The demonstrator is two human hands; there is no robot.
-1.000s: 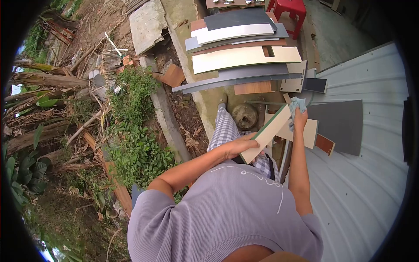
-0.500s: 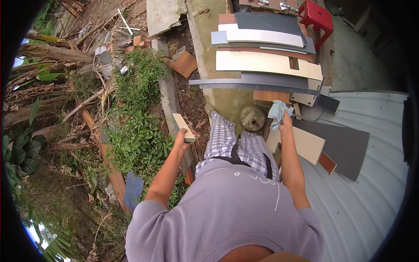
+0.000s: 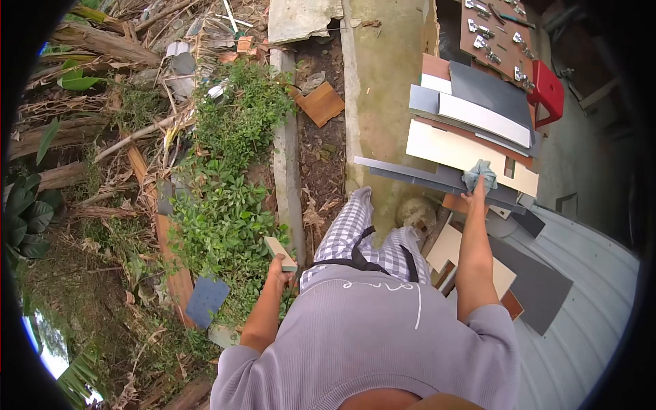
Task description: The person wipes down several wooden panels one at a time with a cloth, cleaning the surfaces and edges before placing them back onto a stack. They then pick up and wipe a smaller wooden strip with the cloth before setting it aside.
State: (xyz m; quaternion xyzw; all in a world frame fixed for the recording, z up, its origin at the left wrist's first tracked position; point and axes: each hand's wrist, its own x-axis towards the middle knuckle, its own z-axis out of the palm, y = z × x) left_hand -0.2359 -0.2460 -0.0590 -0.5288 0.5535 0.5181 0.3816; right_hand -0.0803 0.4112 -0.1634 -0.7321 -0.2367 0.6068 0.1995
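At my left side, my left hand (image 3: 277, 268) is closed round a short cream block (image 3: 280, 253) with a greenish edge, held over the plants. My right hand (image 3: 476, 195) grips a crumpled pale blue cloth (image 3: 480, 176) at the near side of a stack of boards. Beside the cloth lie a cream board (image 3: 444, 145) with a rectangular cutout and a long grey strip (image 3: 403, 175). Whether the cloth touches the boards is hard to tell.
A red stool (image 3: 547, 92) stands behind the stack, near a brown panel (image 3: 493, 37) carrying metal hinges. A round stone (image 3: 417, 213) is by my feet. Leafy plants (image 3: 225, 184) and a concrete curb (image 3: 287, 157) lie left; corrugated metal (image 3: 588, 273) is right.
My right hand has moved forward with the cloth to the boards. My left hand still holds the block, now lower in view. The view has turned, shifting the stack rightward and down.
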